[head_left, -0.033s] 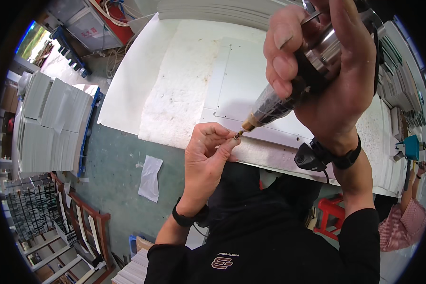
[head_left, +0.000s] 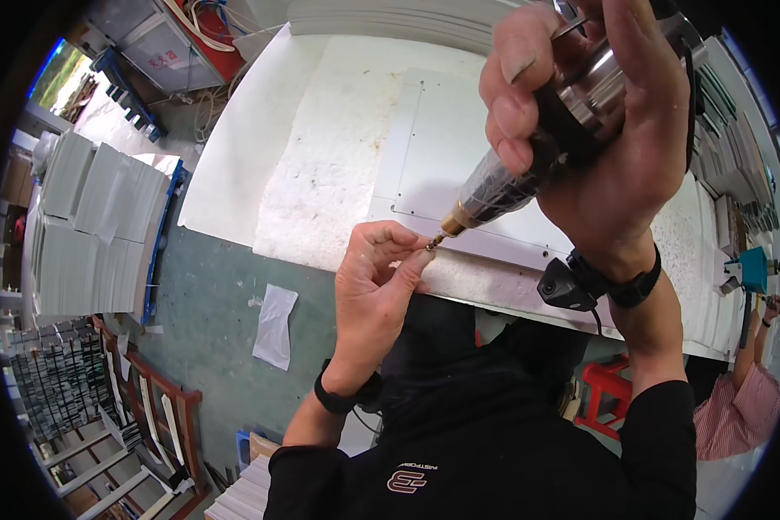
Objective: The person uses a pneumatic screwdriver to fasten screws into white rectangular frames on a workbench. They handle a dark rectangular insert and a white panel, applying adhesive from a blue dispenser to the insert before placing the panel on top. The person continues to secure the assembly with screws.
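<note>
My right hand [head_left: 624, 165] is wrapped round a power screwdriver [head_left: 498, 189] with a black and silver body, a tape-wrapped nose and a brass collar. The tool slants down to the left, its bit pointing at the fingertips of my left hand [head_left: 374, 273]. Thumb and forefinger there pinch a small metal screw [head_left: 431, 247] at the bit's tip, partly hidden by the fingers. Both hands are above the near edge of a flat white panel [head_left: 459, 130] with small holes along its border. The panel lies on a white padded worktable [head_left: 321, 165].
Stacked white boards [head_left: 104, 217] rise on a blue pallet at the left. A white sheet [head_left: 276, 328] lies on the green floor. A red stool [head_left: 605, 394] stands under the table at the right. Another person's striped sleeve [head_left: 737, 416] shows at the far right.
My left hand and the screwdriver's tip have shifted slightly left together. The pinch on the screw and the right-hand grip stay the same.
</note>
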Motion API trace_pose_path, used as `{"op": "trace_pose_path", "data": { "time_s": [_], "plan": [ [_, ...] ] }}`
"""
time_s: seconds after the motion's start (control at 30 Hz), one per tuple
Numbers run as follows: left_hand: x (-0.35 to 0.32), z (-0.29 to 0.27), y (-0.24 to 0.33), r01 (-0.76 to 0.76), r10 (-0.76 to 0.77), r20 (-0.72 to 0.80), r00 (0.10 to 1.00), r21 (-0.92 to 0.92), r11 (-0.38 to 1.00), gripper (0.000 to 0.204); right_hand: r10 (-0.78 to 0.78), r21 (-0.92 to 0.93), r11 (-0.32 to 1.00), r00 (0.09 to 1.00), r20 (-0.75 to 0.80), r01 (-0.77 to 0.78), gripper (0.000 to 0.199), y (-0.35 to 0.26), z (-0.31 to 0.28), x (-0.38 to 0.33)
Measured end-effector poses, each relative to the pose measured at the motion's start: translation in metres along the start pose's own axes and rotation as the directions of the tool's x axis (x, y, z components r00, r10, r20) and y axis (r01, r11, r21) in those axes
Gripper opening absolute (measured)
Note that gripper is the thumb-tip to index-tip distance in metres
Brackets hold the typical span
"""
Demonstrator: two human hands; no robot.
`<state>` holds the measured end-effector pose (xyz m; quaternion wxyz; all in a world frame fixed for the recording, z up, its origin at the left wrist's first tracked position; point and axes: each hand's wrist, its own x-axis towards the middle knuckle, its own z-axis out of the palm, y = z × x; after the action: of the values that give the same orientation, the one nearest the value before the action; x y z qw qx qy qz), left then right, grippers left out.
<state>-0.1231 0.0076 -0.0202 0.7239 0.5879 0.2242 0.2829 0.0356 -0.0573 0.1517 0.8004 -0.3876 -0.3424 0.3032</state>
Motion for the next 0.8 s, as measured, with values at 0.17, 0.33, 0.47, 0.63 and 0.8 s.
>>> {"op": "trace_pose_path", "data": {
  "time_s": [0.17, 0.33, 0.47, 0.63, 0.8],
  "plan": [
    [0.024, -0.002, 0.001, -0.294, 0.317, 0.022, 0.948, 0.439, 0.849, 0.021, 0.044, -0.168, 0.985, 0.999, -0.003, -0.044, 0.056, 0.001, 0.007, 0.01],
    [0.038, -0.011, -0.002, -0.394, 0.422, 0.114, 0.899, 0.629, 0.67, 0.027, 0.134, -0.263, 0.959, 0.986, 0.101, -0.104, 0.055, 0.009, 0.0, 0.02],
    [0.043, -0.015, 0.0, -0.393, 0.396, 0.144, 0.907, 0.628, 0.672, 0.024, 0.095, -0.344, 0.936, 0.994, 0.054, -0.071, 0.053, 0.014, 0.008, 0.016],
    [0.047, -0.017, -0.004, -0.385, 0.366, 0.163, 0.916, 0.614, 0.689, 0.023, 0.064, -0.395, 0.918, 0.996, 0.056, -0.037, 0.05, 0.021, 0.01, 0.016],
    [0.048, -0.022, -0.006, -0.372, 0.344, 0.164, 0.924, 0.586, 0.72, 0.025, 0.172, -0.328, 0.936, 0.979, 0.111, -0.127, 0.046, 0.017, 0.004, 0.023]
  ]
}}
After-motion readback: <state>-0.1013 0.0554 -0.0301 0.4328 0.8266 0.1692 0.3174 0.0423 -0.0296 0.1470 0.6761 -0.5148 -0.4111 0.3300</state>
